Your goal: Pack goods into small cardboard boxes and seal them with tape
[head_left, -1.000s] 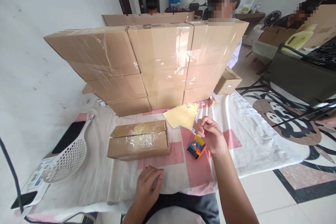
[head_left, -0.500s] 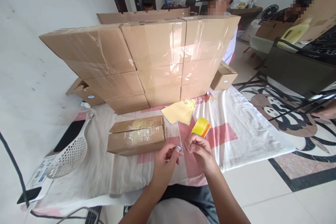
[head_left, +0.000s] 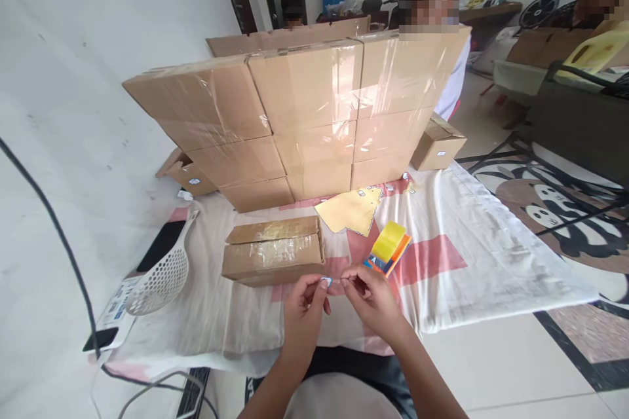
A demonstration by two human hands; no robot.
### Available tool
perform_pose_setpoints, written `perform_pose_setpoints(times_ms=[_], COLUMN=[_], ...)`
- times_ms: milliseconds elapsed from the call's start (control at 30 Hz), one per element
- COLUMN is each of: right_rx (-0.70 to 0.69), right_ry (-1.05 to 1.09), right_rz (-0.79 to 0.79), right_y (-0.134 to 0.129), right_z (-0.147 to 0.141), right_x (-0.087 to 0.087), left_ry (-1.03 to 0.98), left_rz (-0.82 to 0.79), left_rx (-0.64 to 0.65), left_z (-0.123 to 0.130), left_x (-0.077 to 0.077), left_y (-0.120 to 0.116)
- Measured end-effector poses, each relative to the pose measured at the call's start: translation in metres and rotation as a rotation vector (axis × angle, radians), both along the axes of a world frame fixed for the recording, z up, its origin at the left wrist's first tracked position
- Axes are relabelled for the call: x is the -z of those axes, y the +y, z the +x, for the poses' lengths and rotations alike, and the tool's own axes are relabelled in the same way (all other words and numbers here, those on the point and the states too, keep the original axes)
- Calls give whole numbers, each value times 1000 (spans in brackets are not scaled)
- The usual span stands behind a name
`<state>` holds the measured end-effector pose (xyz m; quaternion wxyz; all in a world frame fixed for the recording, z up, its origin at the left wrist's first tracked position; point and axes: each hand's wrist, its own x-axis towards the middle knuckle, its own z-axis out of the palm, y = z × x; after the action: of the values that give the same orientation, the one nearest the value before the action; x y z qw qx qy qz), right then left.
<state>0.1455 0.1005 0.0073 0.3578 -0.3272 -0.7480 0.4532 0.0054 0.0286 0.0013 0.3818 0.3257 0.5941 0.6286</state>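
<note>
My left hand (head_left: 304,301) pinches a small white piece with a blue edge (head_left: 326,281) between thumb and finger. Close beside it, my right hand (head_left: 369,296) has its thumb and fingertips pressed together near that piece; whatever they hold is too small to make out. A yellow, orange and blue pad or packet (head_left: 390,242) lies just beyond my right hand. Left of my hands sits a closed cardboard box (head_left: 272,249) with clear tape along its top. Past the hands lies a torn yellow sheet (head_left: 350,211) with small white bits on it.
A wall of taped cartons (head_left: 314,124) stands across the back of the table. Smaller boxes (head_left: 439,144) flank it. A white perforated scoop (head_left: 162,281), a black flat object (head_left: 162,245) and a cable (head_left: 54,222) are at left. Another person (head_left: 455,85) is behind the cartons.
My view has turned so the scene shifts right. My right hand has lowered, fingertips nearer the small piece in my left hand; more of the yellow and orange packet shows.
</note>
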Motion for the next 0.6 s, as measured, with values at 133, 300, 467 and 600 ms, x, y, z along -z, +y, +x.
perform_pose_setpoints(times_ms=[133,300,467,600], right_rx=[24,167,309,395], right_ry=[-92,-55,-89,-103], right_rz=[46,55,59,126], right_y=[6,14,32,49], right_z=[-2,-11,-24,-29], right_x=[9,11,15,18], left_ry=[16,10,-7,22], left_rz=[-8,-19,-39,-39], left_rx=[-45,-157,-134,-143], left_z=[-5,-16,-19,-18], left_x=[7,14,16,17], left_y=[-9,-16,-20,-25])
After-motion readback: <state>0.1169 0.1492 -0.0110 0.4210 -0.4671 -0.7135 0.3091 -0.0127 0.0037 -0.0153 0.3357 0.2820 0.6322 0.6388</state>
